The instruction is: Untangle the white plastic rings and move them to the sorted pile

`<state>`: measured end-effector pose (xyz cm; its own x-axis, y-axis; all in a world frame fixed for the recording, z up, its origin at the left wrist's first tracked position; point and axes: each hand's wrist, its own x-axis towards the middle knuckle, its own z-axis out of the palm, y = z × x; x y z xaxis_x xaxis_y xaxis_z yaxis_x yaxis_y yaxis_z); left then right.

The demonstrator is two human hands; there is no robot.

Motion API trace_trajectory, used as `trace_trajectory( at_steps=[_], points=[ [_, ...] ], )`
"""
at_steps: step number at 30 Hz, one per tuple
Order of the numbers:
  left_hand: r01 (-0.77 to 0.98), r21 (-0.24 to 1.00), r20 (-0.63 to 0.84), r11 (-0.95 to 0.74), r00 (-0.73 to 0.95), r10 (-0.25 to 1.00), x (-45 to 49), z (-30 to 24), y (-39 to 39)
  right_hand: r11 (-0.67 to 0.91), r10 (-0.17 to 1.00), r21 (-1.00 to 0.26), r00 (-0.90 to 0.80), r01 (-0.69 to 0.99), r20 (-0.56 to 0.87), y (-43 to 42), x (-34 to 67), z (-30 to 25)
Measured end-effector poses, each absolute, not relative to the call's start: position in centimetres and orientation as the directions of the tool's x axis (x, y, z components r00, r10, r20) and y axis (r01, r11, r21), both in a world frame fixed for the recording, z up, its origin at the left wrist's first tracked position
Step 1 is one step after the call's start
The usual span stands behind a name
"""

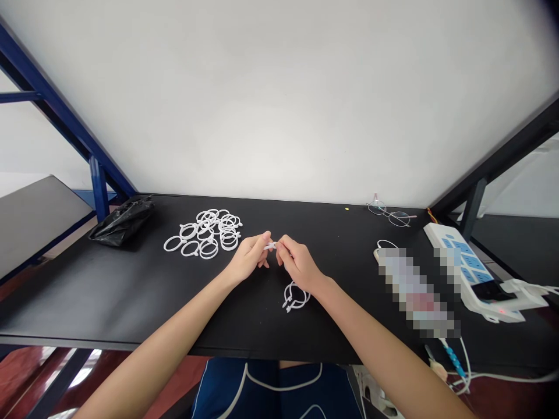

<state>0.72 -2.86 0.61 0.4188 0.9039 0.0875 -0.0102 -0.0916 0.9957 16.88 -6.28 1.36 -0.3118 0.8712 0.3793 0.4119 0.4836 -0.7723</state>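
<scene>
My left hand (250,258) and my right hand (298,262) meet over the middle of the black table (131,291). Both pinch one small white plastic ring (271,247) between their fingertips, and most of it is hidden by the fingers. Just below my right wrist a small cluster of linked white rings (295,295) lies on the table. A pile of several loose white rings (207,233) is spread out to the left of my hands, further back.
A crumpled black plastic bag (123,221) sits at the back left. Eyeglasses (390,213) lie at the back right. A white and blue power strip (474,269) with cables and a blurred-out object (414,291) occupy the right side. A white wall stands behind the table.
</scene>
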Motion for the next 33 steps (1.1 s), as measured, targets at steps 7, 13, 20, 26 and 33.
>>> trace_trajectory(
  at_steps=[7,13,20,26,33],
  points=[
    [-0.008,0.997,0.072,-0.077,0.455,0.887,0.6,0.4,-2.8,0.47,0.88,-0.778,-0.283,0.416,0.381,-6.4,16.7,1.3],
    [0.06,0.992,0.064,-0.106,0.486,0.872,0.7,0.7,-3.1,0.443,0.896,-0.786,-0.21,0.431,0.391,-6.4,16.6,0.9],
    [-0.153,0.974,-0.108,0.167,0.331,0.937,0.7,1.2,-2.5,0.394,0.895,-0.749,-0.037,0.532,0.445,-6.0,16.7,0.9],
    [-0.659,0.683,-0.3,0.316,0.142,0.943,-0.5,2.1,-1.5,0.257,0.915,-0.674,0.05,0.693,0.4,-6.0,16.9,1.0],
    [-0.769,0.579,-0.371,0.271,0.047,0.927,-0.9,1.9,-1.3,0.209,0.951,-0.597,-0.018,0.775,0.31,-5.9,16.7,0.6]
  ],
)
